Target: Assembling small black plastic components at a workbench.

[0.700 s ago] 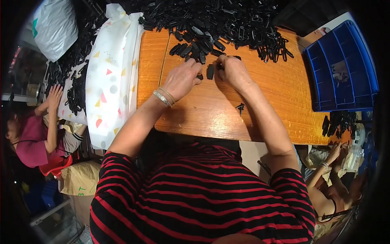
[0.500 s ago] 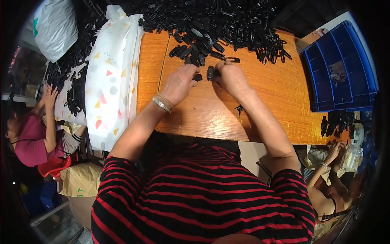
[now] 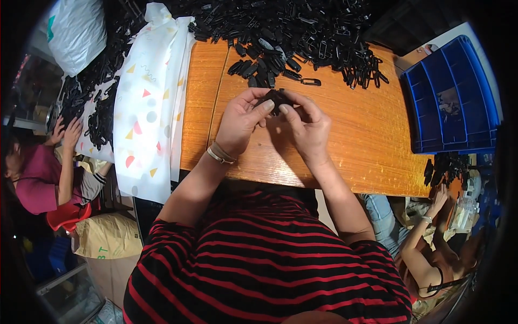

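Note:
Above the wooden table [image 3: 259, 154], my left hand [image 3: 241, 120] and my right hand [image 3: 312, 128] meet, their thumbs and fingers closed on small black plastic pieces [image 3: 277, 99]. My fingers partly cover these pieces, so their exact shape, and whether they are joined, cannot be made out. Just beyond my hands lies a single black oblong loop [image 3: 310, 82]. Behind it, oval black pieces [image 3: 248, 68] lie at the near edge of a large pile of black plastic parts [image 3: 291, 29].
A patterned white plastic sheet [image 3: 145, 108] hangs along the table's left side. On the right stands a blue plastic crate [image 3: 450, 97], with more black parts [image 3: 450, 167] near it. One person [image 3: 40, 181] sits at left, another [image 3: 426, 237] at lower right.
My hands have come together from apart, and the black piece by my right fingers is off the tabletop. Both neighbours' hands have shifted slightly.

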`<state>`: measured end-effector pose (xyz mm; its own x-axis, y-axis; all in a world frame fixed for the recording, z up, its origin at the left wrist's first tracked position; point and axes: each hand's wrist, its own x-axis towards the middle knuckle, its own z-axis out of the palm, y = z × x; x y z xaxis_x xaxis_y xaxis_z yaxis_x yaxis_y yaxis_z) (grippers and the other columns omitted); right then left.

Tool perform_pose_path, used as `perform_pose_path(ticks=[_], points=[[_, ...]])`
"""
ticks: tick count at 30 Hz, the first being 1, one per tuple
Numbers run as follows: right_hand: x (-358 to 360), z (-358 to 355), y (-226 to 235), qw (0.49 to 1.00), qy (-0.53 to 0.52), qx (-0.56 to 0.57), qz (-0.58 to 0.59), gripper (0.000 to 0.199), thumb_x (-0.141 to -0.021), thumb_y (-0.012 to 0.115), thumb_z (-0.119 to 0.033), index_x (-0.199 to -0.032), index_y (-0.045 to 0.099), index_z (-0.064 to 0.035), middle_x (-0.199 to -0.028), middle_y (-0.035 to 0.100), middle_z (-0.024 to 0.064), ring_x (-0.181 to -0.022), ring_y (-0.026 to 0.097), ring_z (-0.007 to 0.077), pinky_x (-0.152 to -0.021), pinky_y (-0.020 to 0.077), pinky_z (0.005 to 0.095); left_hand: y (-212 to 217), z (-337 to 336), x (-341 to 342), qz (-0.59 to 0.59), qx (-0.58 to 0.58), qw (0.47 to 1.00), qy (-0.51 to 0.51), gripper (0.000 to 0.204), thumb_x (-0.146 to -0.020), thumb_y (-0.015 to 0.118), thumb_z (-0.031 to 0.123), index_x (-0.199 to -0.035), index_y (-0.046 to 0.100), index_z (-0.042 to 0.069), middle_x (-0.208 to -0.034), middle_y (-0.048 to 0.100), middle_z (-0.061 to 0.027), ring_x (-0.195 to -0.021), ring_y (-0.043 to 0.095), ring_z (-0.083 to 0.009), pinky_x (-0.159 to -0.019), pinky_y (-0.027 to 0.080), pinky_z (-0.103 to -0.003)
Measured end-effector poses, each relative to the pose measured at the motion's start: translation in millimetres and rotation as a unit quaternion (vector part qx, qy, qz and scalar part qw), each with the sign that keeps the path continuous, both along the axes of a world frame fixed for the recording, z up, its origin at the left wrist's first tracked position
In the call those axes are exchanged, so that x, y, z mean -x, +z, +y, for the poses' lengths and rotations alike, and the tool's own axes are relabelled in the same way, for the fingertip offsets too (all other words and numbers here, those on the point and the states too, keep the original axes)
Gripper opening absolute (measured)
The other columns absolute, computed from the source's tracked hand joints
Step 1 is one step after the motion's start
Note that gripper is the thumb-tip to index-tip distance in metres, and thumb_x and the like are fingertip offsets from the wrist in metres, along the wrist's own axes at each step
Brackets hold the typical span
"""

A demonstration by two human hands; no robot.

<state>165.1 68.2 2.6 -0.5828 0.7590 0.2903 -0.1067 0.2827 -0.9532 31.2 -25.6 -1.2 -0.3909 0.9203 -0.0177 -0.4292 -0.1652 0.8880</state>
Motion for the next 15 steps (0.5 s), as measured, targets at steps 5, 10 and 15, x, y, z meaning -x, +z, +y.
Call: perform_pose_path(ticks=[5, 10, 15], points=[[-2, -1, 5, 0.997, 0.032, 0.056, -0.050, 0.024, -0.089, 0.066, -0.002, -0.112, 0.063, 0.0038, -0.083, 0.069, 0.0073, -0.075, 0.065, 0.0085, -0.066, 0.0530, 0.0214, 3, -4, -3, 0.065, 0.009, 0.997, 0.045, 0.024, -0.092, 0.062, 0.009, -0.115, 0.060, 0.003, -0.090, 0.065, 0.0015, -0.069, 0.052, -0.0027, -0.059, 0.041, -0.017], [-1, -7, 11, 0.999, 0.015, -0.014, -0.035, 0.024, -0.088, 0.067, -0.001, -0.111, 0.063, 0.0037, -0.089, 0.068, 0.0069, -0.076, 0.065, 0.0089, -0.066, 0.0529, 0.0212, 4, -3, -3, 0.096, 0.007, 0.993, 0.062, 0.024, -0.091, 0.062, 0.006, -0.115, 0.061, 0.002, -0.091, 0.066, 0.0014, -0.071, 0.054, -0.0028, -0.059, 0.042, -0.017], [0, -6, 10, 0.994, 0.003, -0.097, -0.049, 0.024, -0.086, 0.069, -0.001, -0.109, 0.064, 0.0023, -0.093, 0.066, 0.0058, -0.076, 0.065, 0.0088, -0.065, 0.0526, 0.0216, -1, -4, -2, 0.107, 0.003, 0.992, 0.068, 0.025, -0.091, 0.062, 0.005, -0.116, 0.061, 0.002, -0.092, 0.066, 0.0010, -0.072, 0.055, -0.0027, -0.060, 0.042, -0.017]])
